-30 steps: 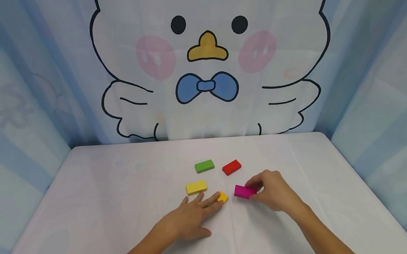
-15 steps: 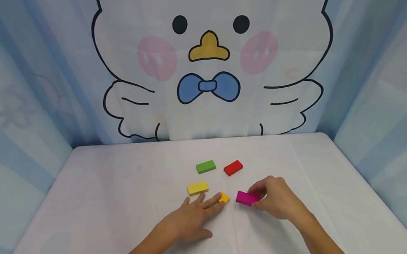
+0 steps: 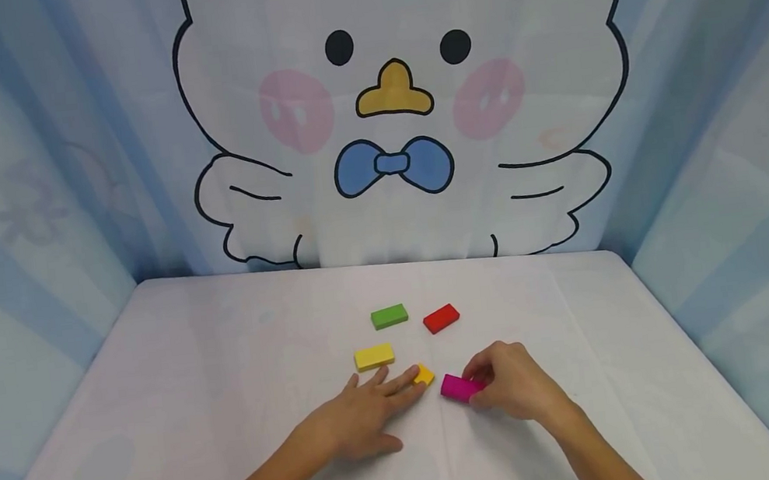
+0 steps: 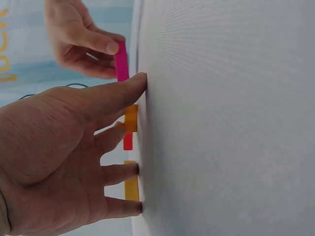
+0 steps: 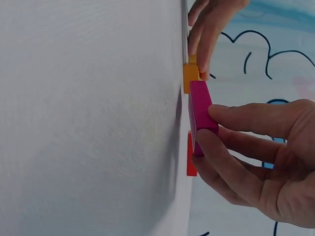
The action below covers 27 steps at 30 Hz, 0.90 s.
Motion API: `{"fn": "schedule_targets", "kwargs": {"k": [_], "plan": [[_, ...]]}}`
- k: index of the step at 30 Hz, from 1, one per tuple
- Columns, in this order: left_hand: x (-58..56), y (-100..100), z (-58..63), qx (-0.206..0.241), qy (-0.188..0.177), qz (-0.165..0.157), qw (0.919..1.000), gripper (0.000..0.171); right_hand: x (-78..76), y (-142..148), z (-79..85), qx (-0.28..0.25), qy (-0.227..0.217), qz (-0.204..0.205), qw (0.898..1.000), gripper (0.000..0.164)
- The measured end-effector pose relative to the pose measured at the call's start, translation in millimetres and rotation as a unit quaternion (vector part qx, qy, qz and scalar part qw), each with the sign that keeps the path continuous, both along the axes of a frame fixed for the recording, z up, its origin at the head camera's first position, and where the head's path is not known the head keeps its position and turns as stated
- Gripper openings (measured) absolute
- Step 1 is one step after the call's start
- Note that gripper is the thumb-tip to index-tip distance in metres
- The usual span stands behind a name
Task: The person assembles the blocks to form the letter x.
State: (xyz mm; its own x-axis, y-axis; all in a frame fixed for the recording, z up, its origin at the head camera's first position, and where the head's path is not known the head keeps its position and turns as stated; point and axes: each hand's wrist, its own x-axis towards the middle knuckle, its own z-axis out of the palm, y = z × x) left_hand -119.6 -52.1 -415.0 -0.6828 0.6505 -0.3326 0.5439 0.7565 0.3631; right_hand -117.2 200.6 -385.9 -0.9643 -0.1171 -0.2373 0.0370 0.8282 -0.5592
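My right hand [image 3: 515, 383] pinches one end of a magenta rectangular block [image 3: 458, 389] between thumb and fingers. In the right wrist view the magenta block [image 5: 201, 105] is held just off the white tabletop, its free end pointing toward an orange block [image 5: 191, 77]. My left hand [image 3: 364, 418] lies with fingers spread and straight, fingertips down at the table. Two of its fingers are at the orange block [image 3: 424, 374] and partly cover it. A yellow block [image 3: 373, 357] lies just beyond the other fingertips.
Farther back on the white table [image 3: 196, 385] lie a green block [image 3: 389, 317] and a red block [image 3: 441, 318]. A cloth backdrop [image 3: 397, 223] with a cartoon figure stands behind the table, and blue-white curtains [image 3: 18, 231] hang at both sides.
My right hand has drawn the magenta block toward me, then slightly left toward the orange block. The left hand keeps its place, and the other blocks stay put.
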Motion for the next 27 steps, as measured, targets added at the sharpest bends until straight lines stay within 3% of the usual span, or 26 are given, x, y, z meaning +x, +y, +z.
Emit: {"fn": "schedule_targets", "kwargs": {"k": [9,14,23,27], "plan": [[-1.4,0.0,-1.1,-0.004,-0.005,0.0,1.0,0.084,-1.3,-4.7,-10.7,0.009,-0.005,0.024,1.0,0.027],[-2.2,-0.4,-1.6,-0.003,-0.005,-0.002,1.0,0.083,-1.1,-2.6,-8.9,0.009,-0.002,0.042,0.999,0.033],[-1.7,-0.5,-2.4,-0.003,-0.004,-0.001,1.0,0.083,-4.1,14.1,-6.3,-0.026,0.017,0.167,0.985,0.035],[-1.4,-0.9,-1.6,0.0,0.001,-0.003,1.0,0.083,-6.2,16.4,-8.2,-0.03,0.016,0.186,0.982,0.037]]}}
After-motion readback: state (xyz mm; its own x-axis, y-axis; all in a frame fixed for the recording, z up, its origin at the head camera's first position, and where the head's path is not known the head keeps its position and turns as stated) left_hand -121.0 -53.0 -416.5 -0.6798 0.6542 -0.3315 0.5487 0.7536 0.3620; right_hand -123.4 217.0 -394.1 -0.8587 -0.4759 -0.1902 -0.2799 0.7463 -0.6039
